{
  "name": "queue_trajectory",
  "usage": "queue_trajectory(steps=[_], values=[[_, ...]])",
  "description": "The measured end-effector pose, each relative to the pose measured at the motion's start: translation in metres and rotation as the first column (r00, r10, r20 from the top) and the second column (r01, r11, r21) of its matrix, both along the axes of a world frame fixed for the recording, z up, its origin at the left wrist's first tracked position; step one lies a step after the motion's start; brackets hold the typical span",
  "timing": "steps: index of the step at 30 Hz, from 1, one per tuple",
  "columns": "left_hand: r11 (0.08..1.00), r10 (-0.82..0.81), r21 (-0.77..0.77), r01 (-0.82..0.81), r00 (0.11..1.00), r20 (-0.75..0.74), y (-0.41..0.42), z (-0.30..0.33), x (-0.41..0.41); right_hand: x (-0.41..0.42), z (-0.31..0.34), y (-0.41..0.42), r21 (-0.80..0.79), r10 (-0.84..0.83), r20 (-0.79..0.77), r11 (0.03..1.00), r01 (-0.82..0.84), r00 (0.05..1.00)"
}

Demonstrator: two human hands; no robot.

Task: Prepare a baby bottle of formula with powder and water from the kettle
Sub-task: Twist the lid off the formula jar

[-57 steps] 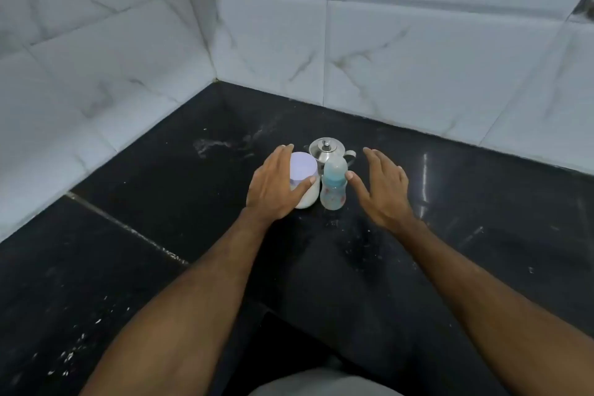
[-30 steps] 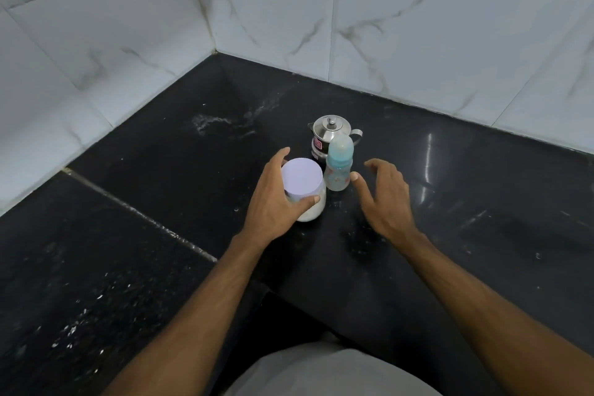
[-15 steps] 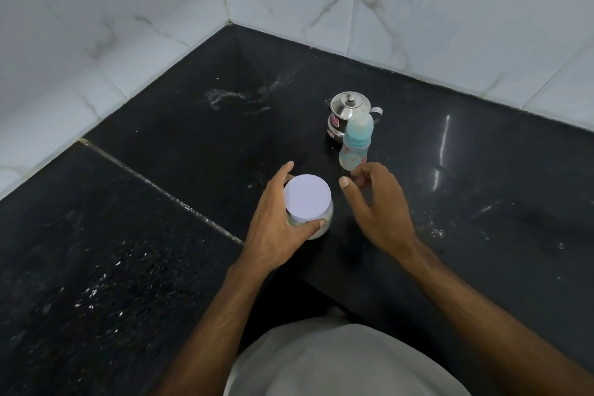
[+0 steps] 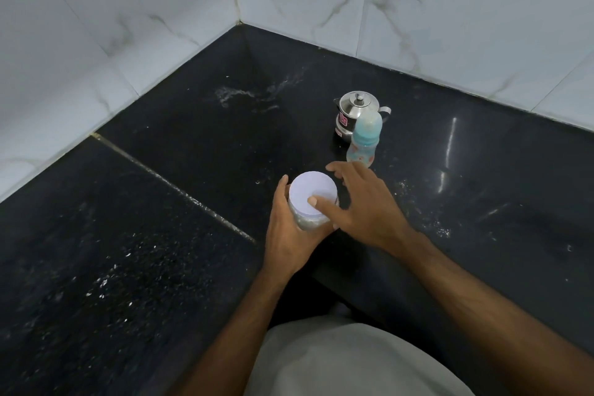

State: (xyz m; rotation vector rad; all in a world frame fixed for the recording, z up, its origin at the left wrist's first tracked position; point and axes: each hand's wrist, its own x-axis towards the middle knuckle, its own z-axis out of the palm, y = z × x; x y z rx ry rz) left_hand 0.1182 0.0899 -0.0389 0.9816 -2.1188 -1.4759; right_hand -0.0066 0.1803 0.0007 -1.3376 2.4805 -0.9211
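both hands on the powder jar

your left hand (image 4: pixel 291 228) is wrapped around the body of the powder jar (image 4: pixel 310 217), fingers curled round its far side and thumb toward you, so it is grasping the jar. the jar stands upright near the front edge of the black counter (image 4: pixel 180 202). its pale lavender lid (image 4: pixel 312 195) is on.

your right hand (image 4: pixel 363 206) lies over the lid from the right. the thumb tip rests on the lid's top, the fingers are spread and bent loosely over the far rim. whether those fingers actually grip the rim you cannot tell; the hand is not clenched.

the baby bottle (image 4: pixel 364 141) stands upright just beyond your right fingertips, apart from them, with its blue collar and clear cap on. directly behind it and touching or nearly touching, the small steel kettle (image 4: pixel 352 111) sits with its lid on, handle to the right, a pink label on its side.

the counter runs into a corner of white marbled wall tiles (image 4: pixel 128 16). white specks are scattered across the counter to the left of your arm and to the right of your right hand. a grey shirt (image 4: pixel 347 360) fills the bottom of the view.
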Motion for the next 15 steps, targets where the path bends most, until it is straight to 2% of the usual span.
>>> queue_trajectory(steps=[3,5,11,15], values=[[0.999,0.026,-0.042,-0.026,1.0,-0.009,0.002,-0.005,-0.006,0.0,0.01,-0.01,0.168,0.148,-0.038,0.976,-0.14,0.988],[0.999,-0.015,-0.03,0.015,1.0,0.0,-0.008,-0.002,-0.004,0.001,0.017,-0.019,0.264,0.21,-0.073,0.947,-0.184,0.975],[0.984,-0.175,0.024,0.174,0.985,0.014,-0.053,0.005,0.006,0.009,0.033,-0.049,0.377,0.302,-0.249,0.905,-0.195,0.92],[0.998,-0.065,0.003,0.066,0.994,-0.086,-0.045,-0.007,0.001,0.013,0.037,-0.066,0.456,0.321,-0.3,0.875,-0.161,0.898]])
